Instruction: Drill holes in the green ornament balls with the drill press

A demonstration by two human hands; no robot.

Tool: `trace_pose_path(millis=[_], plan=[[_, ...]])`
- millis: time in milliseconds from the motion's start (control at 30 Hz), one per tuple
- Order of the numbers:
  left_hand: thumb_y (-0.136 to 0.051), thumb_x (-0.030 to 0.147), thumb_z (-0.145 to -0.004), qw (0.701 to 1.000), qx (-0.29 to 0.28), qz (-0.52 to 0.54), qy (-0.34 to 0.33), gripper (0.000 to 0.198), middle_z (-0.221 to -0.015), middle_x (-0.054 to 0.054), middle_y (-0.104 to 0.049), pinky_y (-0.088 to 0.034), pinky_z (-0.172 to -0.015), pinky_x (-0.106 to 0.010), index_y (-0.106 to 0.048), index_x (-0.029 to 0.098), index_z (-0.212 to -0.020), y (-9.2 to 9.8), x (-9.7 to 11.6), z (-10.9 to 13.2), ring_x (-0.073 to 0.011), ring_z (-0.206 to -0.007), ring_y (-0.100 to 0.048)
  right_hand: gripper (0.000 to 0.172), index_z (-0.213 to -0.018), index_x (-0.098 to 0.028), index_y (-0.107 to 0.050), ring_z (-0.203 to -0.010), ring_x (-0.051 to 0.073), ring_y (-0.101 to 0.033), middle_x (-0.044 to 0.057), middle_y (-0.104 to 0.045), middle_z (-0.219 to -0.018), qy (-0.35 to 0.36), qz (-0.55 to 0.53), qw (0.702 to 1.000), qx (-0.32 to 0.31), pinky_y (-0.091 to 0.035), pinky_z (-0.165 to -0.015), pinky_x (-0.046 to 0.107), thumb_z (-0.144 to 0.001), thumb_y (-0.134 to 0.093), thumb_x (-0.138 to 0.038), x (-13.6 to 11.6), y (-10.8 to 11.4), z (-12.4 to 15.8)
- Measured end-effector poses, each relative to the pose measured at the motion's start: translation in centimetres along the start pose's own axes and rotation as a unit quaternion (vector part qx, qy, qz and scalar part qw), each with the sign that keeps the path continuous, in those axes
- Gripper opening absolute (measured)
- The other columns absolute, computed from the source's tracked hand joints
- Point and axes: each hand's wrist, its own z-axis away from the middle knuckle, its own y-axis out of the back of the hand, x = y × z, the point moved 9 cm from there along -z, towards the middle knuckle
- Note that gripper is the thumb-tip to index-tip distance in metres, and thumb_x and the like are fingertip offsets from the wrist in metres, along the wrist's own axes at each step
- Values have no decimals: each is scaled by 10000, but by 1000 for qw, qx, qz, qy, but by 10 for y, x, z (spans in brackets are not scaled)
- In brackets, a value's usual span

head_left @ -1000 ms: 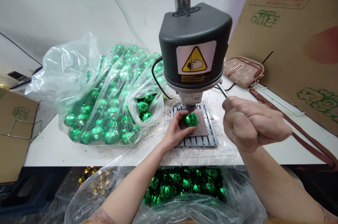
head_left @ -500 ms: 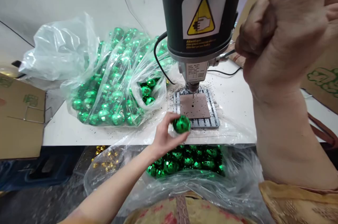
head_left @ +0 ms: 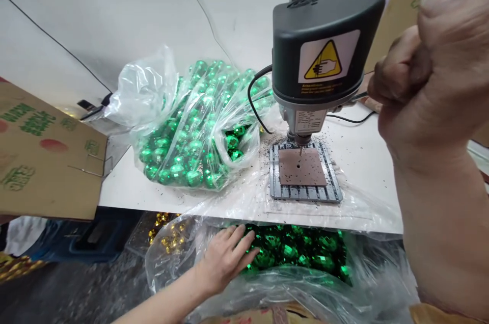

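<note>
My left hand [head_left: 229, 258], fingers stretched out, lies at the left side of the open plastic bag below the table edge. Its fingertips reach over the shiny green mirror-faceted balls [head_left: 290, 251] inside; no ball shows clearly in its grasp. At the upper right, my right hand [head_left: 431, 64] is a closed fist at the end of the metal lever [head_left: 359, 96] of the drill press [head_left: 324, 54]. The drill bit [head_left: 300, 151] points down above a brown board [head_left: 303, 173] with a small hole, set on the slotted metal base [head_left: 305, 193].
A big clear bag [head_left: 183, 130] of green balls stands on the white table [head_left: 168, 200], left of the drill press. Dark shavings lie round the base. Cardboard boxes [head_left: 49, 156] flank the table. Gold balls [head_left: 171, 235] show below at left.
My left hand has gone from holding a green ball in front of the drill base down to the bag of balls, and its fingers have opened. The camera view has shifted; my right fist stays at the lever.
</note>
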Motion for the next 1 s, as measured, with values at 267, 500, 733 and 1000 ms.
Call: trace_pose_path(millis=[267,500,733,1000], plan=[[-403,88,-948,966,-40,-135,217,332,-1060,-190,-713,-530,-828,-427,-670,151,-1135,70,-106,-173,-323,-992,-686,454,-427,-206,-407,-339,82,-315,-40,-338,-378,-1,43,999,12,-184,-392,315,-818,-638,-203,-9,-3,4],[-612,188,-885,942,-142,-150,266,188,-1000,-198,-700,-515,-830,-401,-690,139,-1048,35,-116,-195,-349,-1009,-689,429,-467,-217,-390,-343,85,-304,-38,-326,-389,15,48,999,-1,-189,-398,317,-835,-606,-178,-14,-7,6],[-656,222,-827,975,44,23,217,368,-1237,-125,-538,-520,-796,-377,-646,230,-1194,66,-108,-189,-240,-875,-677,462,-445,-182,-380,-320,40,-306,-59,-322,-364,36,40,999,-1,-161,-368,276,-843,-612,-153,-11,-5,4],[-649,451,-845,607,91,749,249,393,-978,-74,-701,-572,-693,-345,-577,204,-1142,14,-69,-182,-187,-737,-684,475,-443,-178,-368,-313,37,-286,-56,-330,-362,37,42,998,9,-143,-352,280,-853,-604,-144,-11,-3,5]])
